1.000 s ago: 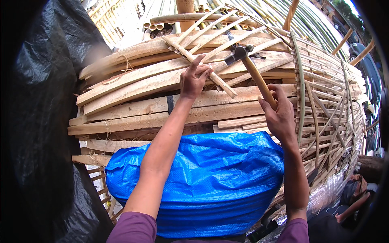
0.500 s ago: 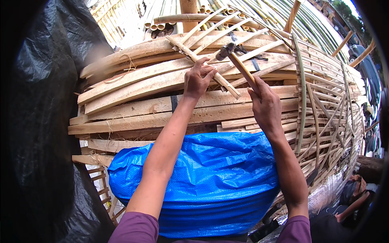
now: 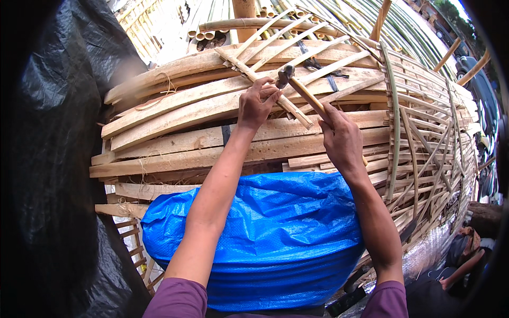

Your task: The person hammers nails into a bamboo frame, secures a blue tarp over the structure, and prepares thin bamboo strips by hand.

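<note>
While the fingers of the left hand (image 3: pixel 257 104) are closed around a narrow wooden strip (image 3: pixel 293 109), the right hand (image 3: pixel 342 139) has its fingers wrapped on the handle of a hammer (image 3: pixel 308 98). Hammer head sits just beside the left fingertips, over the strip; can't tell whether it touches. No nail visible at that spot.

Strip runs diagonally, upper left to lower right, lower end free. Its upper end meets thin slats (image 3: pixel 339 67), which slant the other way in a spaced row. Black ties (image 3: pixel 332 83) show among them.

Status, as a judgement: slat row looks laid out, several pieces crossing. Held strip reads as the open item, since both hand and hammer are at it. Whether its joints are fixed: can't tell. Denser latticework over to the right, past a long greenish strip (image 3: pixel 393 106), looks further along. Amount left can't be counted from this view.

Further out: thick squared beams (image 3: pixel 175 144) lie beneath the work, blue tarp (image 3: pixel 286 212) below the forearms, black sheet (image 3: pixel 53 159) at far left, bamboo poles (image 3: pixel 210 35) stacked beyond.
</note>
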Available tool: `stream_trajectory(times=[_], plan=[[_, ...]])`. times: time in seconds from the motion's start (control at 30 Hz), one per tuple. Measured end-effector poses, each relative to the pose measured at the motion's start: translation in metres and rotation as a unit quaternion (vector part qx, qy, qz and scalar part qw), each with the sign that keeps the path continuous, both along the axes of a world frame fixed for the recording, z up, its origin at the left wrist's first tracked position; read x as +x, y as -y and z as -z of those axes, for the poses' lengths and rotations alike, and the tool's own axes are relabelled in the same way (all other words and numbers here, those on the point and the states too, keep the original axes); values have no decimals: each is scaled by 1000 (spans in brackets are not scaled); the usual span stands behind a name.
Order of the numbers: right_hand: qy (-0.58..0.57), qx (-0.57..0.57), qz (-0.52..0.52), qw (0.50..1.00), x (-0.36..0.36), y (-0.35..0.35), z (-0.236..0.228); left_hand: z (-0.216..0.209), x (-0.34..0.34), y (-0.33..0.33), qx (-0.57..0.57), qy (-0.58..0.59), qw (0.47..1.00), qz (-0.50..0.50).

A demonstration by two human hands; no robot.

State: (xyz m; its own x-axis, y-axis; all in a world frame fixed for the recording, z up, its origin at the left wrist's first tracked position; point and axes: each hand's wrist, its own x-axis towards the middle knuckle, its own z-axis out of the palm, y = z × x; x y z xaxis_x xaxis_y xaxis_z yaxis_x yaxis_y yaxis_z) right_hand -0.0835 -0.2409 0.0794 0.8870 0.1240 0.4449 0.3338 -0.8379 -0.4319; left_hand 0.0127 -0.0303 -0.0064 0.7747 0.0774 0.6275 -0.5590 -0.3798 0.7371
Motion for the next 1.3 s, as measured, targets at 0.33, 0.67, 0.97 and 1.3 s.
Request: stream_trajectory(times=[0.33,0.67,0.97,1.3], plan=[[28,81,-29,996,3,0,-1,-2,-3,2,-38,-9,999,6],[28,102,-34,994,3,-4,0,-2,-3,0,-27,8,1000,7],[72,157,-45,984,6,-2,-6,-2,-2,1,-18,4,1000,-5],[41,201,-41,978,6,-3,-10,-1,-2,2,5,17,1000,-14]])
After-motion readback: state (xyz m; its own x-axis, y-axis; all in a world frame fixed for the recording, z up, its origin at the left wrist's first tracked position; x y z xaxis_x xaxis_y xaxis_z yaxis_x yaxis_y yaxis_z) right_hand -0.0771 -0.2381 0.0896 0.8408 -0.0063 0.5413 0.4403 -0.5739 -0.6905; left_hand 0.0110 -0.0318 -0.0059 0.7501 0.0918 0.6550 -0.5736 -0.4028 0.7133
